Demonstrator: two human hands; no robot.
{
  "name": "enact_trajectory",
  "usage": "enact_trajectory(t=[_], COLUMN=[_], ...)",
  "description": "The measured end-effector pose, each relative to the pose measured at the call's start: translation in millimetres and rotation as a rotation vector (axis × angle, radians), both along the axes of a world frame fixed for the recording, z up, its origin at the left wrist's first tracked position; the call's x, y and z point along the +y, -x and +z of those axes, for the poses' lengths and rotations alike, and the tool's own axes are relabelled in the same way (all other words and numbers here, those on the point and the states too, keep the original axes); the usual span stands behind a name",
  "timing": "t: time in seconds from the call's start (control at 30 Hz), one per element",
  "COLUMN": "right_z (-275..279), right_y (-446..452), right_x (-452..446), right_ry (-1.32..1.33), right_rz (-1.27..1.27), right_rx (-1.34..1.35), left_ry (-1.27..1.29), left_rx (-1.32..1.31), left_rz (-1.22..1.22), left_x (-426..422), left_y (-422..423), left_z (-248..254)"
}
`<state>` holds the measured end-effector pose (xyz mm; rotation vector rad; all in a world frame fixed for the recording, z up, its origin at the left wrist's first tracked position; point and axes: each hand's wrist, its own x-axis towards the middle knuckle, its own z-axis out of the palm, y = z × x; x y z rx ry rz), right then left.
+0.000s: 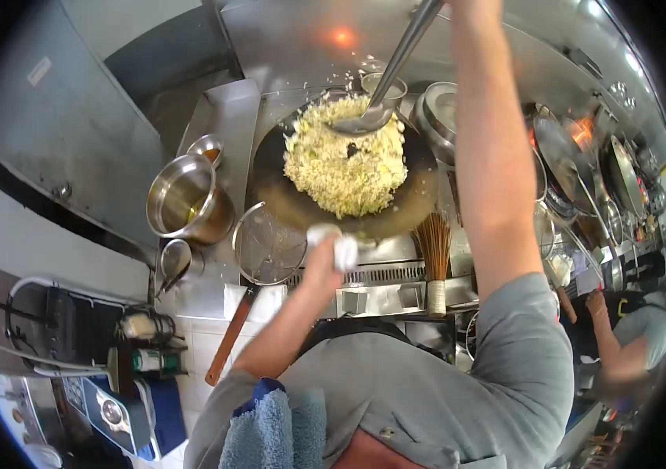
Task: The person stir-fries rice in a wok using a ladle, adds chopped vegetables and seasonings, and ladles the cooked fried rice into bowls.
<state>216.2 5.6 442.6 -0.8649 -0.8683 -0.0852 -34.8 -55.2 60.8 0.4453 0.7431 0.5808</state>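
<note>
Fried rice (345, 176) with pale and greenish bits fills the upper part of a large dark wok (419, 184), and loose grains are in the air above its far rim. My left hand (324, 262) is closed around a folded white cloth (344, 252) at the near rim; whether it grips the wok's edge under the cloth I cannot see. Raised to the top edge of the view, my right hand (474, 6) is partly cut off at the end of a long-handled metal ladle (376, 117). The ladle's bowl rests over the rice.
A steel pot (180, 195) of liquid and a small bowl (206, 147) stand left of the wok. A wood-handled strainer (270, 270) lies near it, and a bamboo brush (434, 258) is at right. Further right are stacked pans, another wok (567, 156) and a co-worker's arm (606, 336).
</note>
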Motion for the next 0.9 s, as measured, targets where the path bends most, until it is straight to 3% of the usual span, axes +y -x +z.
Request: enact_trajectory(t=[0.03,0.1,0.2,0.27,0.33,0.37,0.43,0.53,0.57,0.73,0.8,0.9], right_z=[6.9,-28.5,-124.2,-206.1,-182.1,-159.4,-134.9,-198.1,-214.0,-116.4,-157.3,-182.1], right_y=[7.2,29.7,51.5,37.8,20.1,23.1,28.1,27.2,6.0,5.2,-31.7,-19.4], right_x=[-5.9,-9.7,1.6,38.9,42.2,29.3,-4.0,-2.5,17.7,32.7,65.1,108.1], right_ry=[-0.051,0.010,0.075,0.163,0.175,0.266,0.218,0.149,0.121,0.033,-0.040,0.113], right_rz=[0.161,0.095,-0.001,0.234,0.313,0.107,0.253,0.228,0.342,0.216,0.212,0.191], right_rx=[-0.018,-0.002,0.013,0.093,0.090,-0.003,0.053,0.025,0.070,-0.012,0.040,0.119], left_ry=[-0.004,-0.002,-0.006,0.008,-0.029,0.018,0.037,0.022,0.017,0.058,0.066,0.041], left_rx=[0.015,0.051,0.097,0.093,0.171,0.225,0.231,0.263,0.265,0.303,0.281,0.269], left_rz=[0.020,0.012,-0.048,-0.083,-0.182,-0.221,-0.320,-0.329,-0.356,-0.343,-0.361,-0.411], left_x=[25.3,54.9,79.9,80.4,74.4,71.1,83.3,79.1,80.9,81.0,83.8,83.0], left_y=[-11.8,-27.1,-32.3,-34.9,-29.0,-25.5,-26.5,-22.8,-19.8,-25.8,-24.6,-23.7], left_z=[0.3,-17.5,-33.9,-39.1,-43.7,-37.3,-36.0,-29.8,-30.4,-28.1,-32.0,-33.0])
